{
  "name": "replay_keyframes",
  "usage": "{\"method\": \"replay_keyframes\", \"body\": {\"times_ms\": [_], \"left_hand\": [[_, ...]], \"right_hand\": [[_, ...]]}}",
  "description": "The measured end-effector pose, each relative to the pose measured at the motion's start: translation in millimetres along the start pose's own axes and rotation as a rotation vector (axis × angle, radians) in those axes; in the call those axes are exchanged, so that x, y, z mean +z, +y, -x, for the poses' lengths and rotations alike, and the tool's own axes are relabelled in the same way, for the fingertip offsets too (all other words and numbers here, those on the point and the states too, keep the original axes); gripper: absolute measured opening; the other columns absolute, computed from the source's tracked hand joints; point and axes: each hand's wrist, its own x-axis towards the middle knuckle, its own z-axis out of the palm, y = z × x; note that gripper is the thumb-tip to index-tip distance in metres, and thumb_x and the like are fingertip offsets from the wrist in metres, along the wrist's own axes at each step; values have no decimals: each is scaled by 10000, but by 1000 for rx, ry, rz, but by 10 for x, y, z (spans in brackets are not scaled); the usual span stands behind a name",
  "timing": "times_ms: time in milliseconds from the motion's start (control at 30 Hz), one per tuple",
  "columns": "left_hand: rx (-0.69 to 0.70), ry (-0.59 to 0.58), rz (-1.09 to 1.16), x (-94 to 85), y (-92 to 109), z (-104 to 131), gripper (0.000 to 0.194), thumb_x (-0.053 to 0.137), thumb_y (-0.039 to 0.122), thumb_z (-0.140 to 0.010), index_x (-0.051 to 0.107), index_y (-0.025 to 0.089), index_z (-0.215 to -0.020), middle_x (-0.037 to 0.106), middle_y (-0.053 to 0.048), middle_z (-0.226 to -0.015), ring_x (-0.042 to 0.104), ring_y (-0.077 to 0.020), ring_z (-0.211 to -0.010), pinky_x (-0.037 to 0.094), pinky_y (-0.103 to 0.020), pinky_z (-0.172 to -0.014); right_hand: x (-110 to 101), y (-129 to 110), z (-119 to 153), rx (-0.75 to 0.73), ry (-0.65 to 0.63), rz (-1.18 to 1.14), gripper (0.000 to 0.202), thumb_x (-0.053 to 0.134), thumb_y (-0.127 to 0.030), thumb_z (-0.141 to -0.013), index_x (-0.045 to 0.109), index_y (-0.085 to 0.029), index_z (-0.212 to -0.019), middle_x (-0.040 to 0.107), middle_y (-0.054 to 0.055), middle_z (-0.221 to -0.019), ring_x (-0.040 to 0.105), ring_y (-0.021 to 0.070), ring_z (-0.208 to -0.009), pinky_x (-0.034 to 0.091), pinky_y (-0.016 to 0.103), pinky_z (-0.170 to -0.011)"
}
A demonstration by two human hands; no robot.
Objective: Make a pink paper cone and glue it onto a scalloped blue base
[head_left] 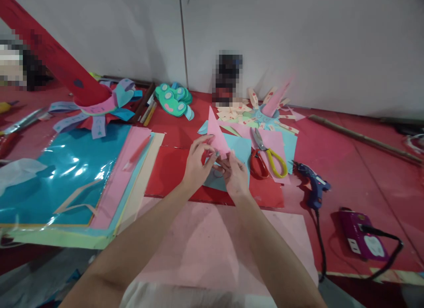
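Note:
A pink paper cone (217, 133) stands point-up between my two hands, over a light blue paper sheet (243, 151). My left hand (198, 164) pinches the cone's lower left side with bent fingers. On the other side, my right hand (236, 175) grips the cone's bottom edge between thumb and fingers. My fingers partly hide the lower rim. Beneath the blue sheet lies a red board (172, 171). Scissors (265, 153) with one red and one yellow handle rest just right of my right hand, blades pointing away.
A blue glue gun (313, 184) and a purple power socket box (362, 235) with a cable lie at right. Finished paper crafts (270, 109) stand near the wall. Stacked coloured sheets (82, 167) fill the left. A stick (364, 138) lies back right; pink paper (212, 242) is in front.

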Motion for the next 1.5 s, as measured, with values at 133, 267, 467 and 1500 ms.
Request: {"method": "replay_keyframes", "body": {"times_ms": [133,267,467,1500], "left_hand": [[-108,38,128,-5,1,-23,175,552,363,-901,530,212,-816,652,-82,-1135,603,-185,-1114,490,-361,-933],[-216,24,202,0,18,-35,173,552,355,-896,514,212,-806,691,-64,-1063,639,-178,-1043,486,-341,-908],[-251,-39,191,6,49,-36,163,540,352,-889,511,218,-800,703,-49,-1028,648,-179,-1028,476,-351,-921],[-260,-195,178,55,59,13,113,503,126,-802,459,216,-749,691,-50,-1040,618,-186,-1093,481,-366,-923]], "right_hand": [[-18,-8,-14,-1,-59,73,348,752,-546,-606,686,-255,-786,710,-20,-736,714,231,-826,570,323,-606],[-15,24,-33,-21,-29,158,404,784,-476,-554,683,-241,-867,741,-11,-823,713,249,-869,583,347,-635],[-22,35,-56,-25,53,191,310,772,-443,-541,662,-240,-747,743,-11,-796,717,240,-788,578,330,-568],[-52,41,-39,-70,109,339,341,706,-528,-644,583,-211,-628,599,-45,-546,518,115,-430,452,261,-421]]}}
